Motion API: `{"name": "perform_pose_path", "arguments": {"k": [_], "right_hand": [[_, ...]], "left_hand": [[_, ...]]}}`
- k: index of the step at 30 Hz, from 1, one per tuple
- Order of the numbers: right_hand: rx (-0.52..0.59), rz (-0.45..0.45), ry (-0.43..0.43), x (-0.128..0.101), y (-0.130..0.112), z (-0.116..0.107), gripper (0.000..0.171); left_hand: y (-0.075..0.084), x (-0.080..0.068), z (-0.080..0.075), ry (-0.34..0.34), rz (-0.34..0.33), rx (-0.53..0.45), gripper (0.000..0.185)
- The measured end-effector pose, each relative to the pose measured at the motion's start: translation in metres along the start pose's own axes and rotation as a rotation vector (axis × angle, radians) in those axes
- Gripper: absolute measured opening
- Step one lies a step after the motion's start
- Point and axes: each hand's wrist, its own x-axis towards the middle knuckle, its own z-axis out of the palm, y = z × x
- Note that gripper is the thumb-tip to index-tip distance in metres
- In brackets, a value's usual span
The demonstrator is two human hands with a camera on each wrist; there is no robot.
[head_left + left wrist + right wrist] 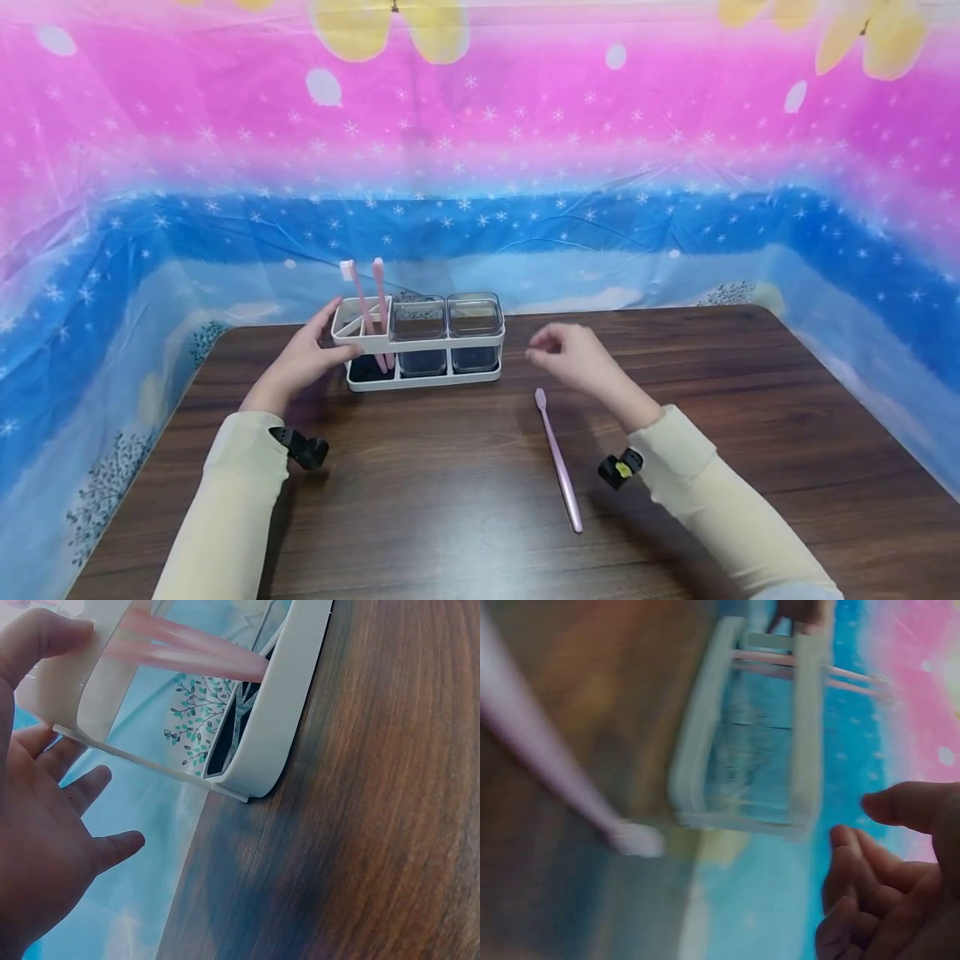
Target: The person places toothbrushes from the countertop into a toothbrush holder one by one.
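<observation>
A white two-tier toothbrush holder [420, 385] stands at the back of the table. Two pink toothbrushes [380, 287] lean upright in its left compartment, and two clear cups [474, 317] sit in the middle and right ones. My left hand [303, 358] grips the holder's left end by its upper rim, thumb in front; some fingers are partly hidden behind. To the right of the holder, my right hand [573, 358] hovers with loosely curled fingers, thumb apart from them, holding nothing. Below it a pink toothbrush [558, 462] lies flat, bristle end away from me.
The dark wooden table [420, 500] runs out on all sides of the holder. A pink and blue patterned cloth [465, 167] hangs behind the table and along both sides. Black wrist cameras [300, 447] are strapped below both hands.
</observation>
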Motion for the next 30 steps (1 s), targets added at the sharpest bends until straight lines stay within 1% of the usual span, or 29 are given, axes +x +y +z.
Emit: {"name": "perform_pose_path", "arguments": {"k": [3, 6, 11, 16, 19, 21, 24, 30], "right_hand": [[-0.066, 0.041, -0.082, -0.013, 0.015, 0.01, 0.023], [-0.112, 0.084, -0.14, -0.023, 0.026, 0.021, 0.023], [-0.181, 0.136, -0.174, -0.034, 0.03, 0.031, 0.024], [-0.247, 0.153, -0.214, -0.037, 0.036, 0.039, 0.024], [-0.262, 0.15, -0.213, -0.037, 0.04, 0.042, 0.026], [-0.271, 0.136, -0.201, -0.037, 0.042, 0.043, 0.026], [-0.27, 0.138, -0.191, -0.037, 0.043, 0.044, 0.023], [-0.24, 0.183, -0.177, -0.035, 0.041, 0.047, 0.017]], "left_hand": [[0.0, 0.001, 0.0, -0.007, -0.004, 0.004, 0.095], [0.002, 0.0, 0.0, -0.011, -0.007, 0.006, 0.095], [0.001, 0.0, 0.0, -0.009, -0.011, 0.003, 0.095], [-0.001, 0.0, 0.0, -0.004, -0.006, -0.002, 0.095], [-0.001, 0.0, 0.001, -0.002, 0.012, -0.003, 0.096], [0.0, -0.001, 0.002, 0.012, 0.014, -0.007, 0.097], [-0.001, 0.0, 0.002, 0.015, 0.009, -0.009, 0.096], [-0.001, 0.001, 0.001, -0.002, -0.006, -0.008, 0.094]]}}
